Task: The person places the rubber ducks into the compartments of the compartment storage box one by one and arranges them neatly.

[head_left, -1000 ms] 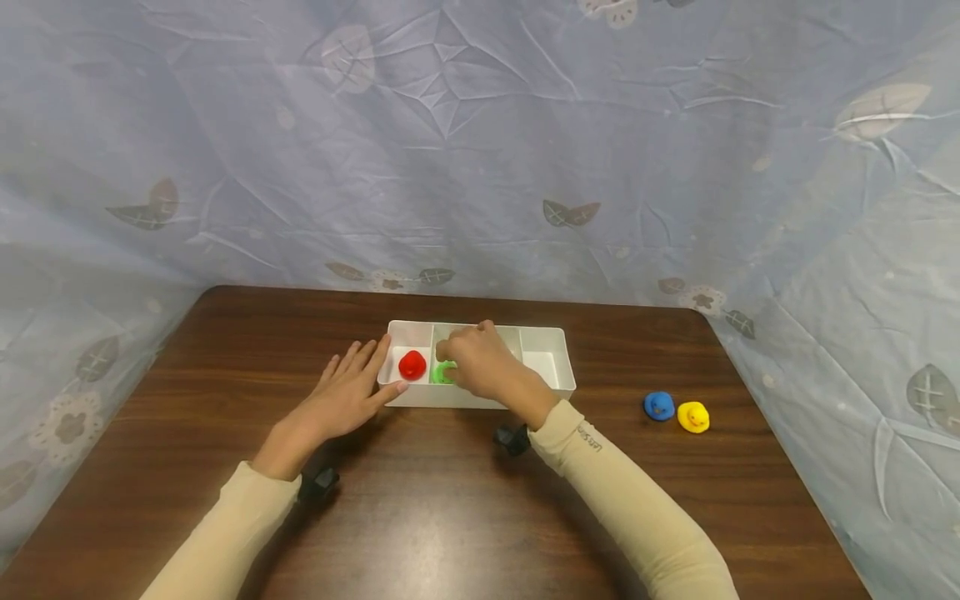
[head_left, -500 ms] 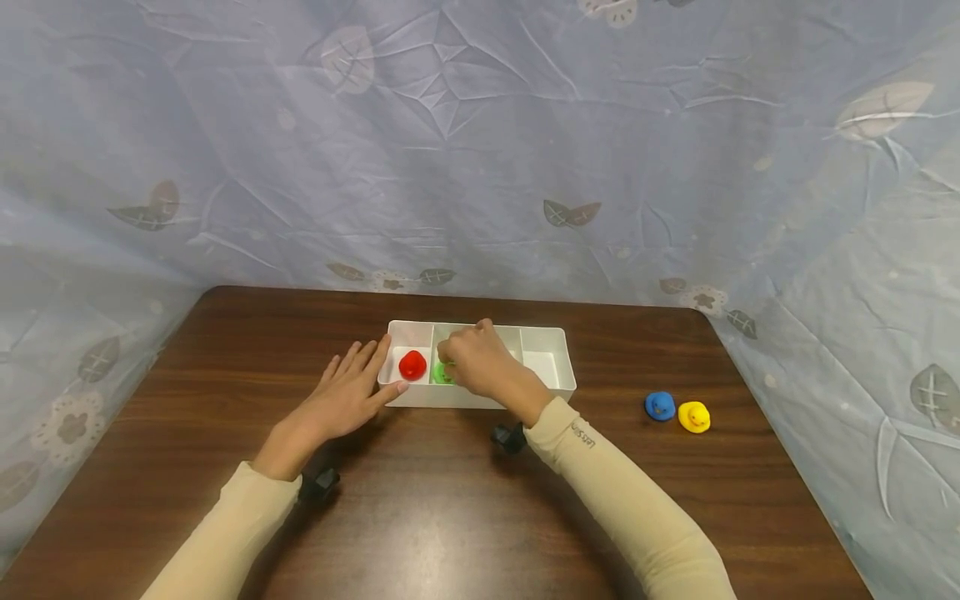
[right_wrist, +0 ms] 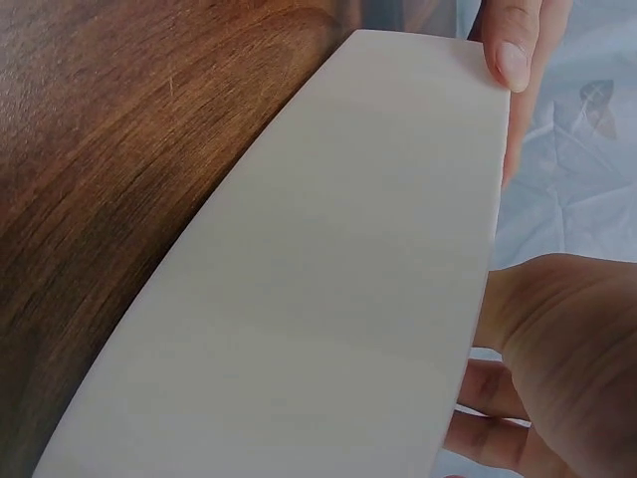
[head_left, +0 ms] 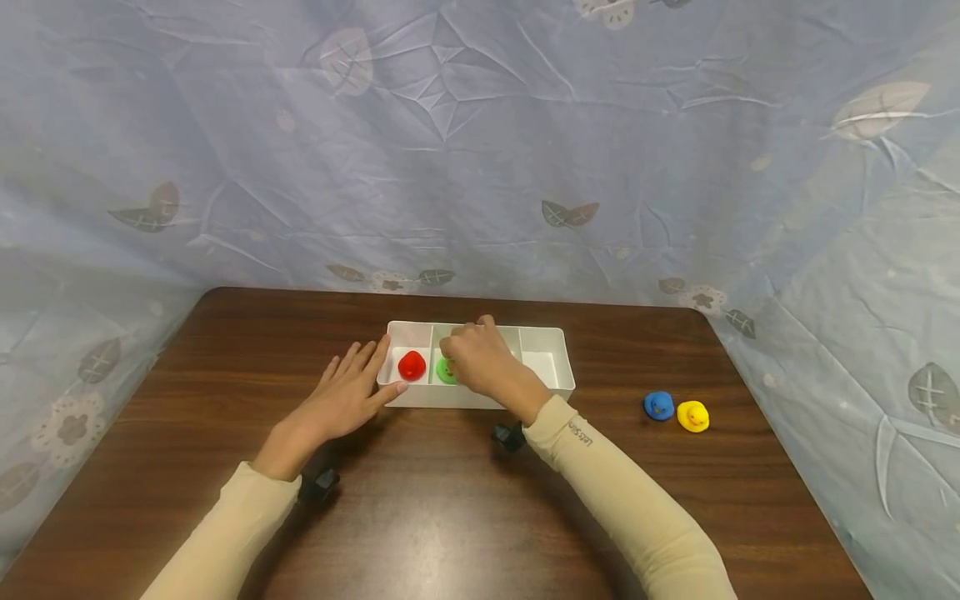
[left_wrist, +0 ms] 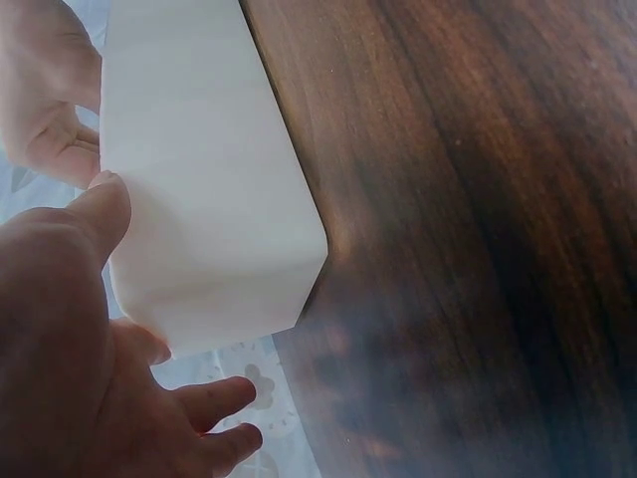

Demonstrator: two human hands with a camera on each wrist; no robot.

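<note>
A long white divided box (head_left: pixel 450 397) stands near the table's middle. My left hand (head_left: pixel 341 400) rests against its left end with fingers spread, the thumb (left_wrist: pixel 107 204) touching the top of the front wall. A red rubber duck (head_left: pixel 412 366) sits in the leftmost compartment. My right hand (head_left: pixel 483 362) reaches down into the compartment beside it, fingers curled at a green rubber duck (head_left: pixel 446 371). Part of that duck is hidden by the hand. In the right wrist view the box's front wall (right_wrist: pixel 299 249) hides the right fingertips and the duck.
A blue rubber duck (head_left: pixel 659 406) and a yellow rubber duck (head_left: pixel 693 416) stand side by side on the wooden table (head_left: pixel 420 517), right of the box. A patterned cloth (head_left: pixel 480 167) hangs behind the table and along its sides.
The green duck has shifted and turned slightly under my right fingers, and more of it shows. My right hand has moved very little. The left hand and the box have stayed put.
</note>
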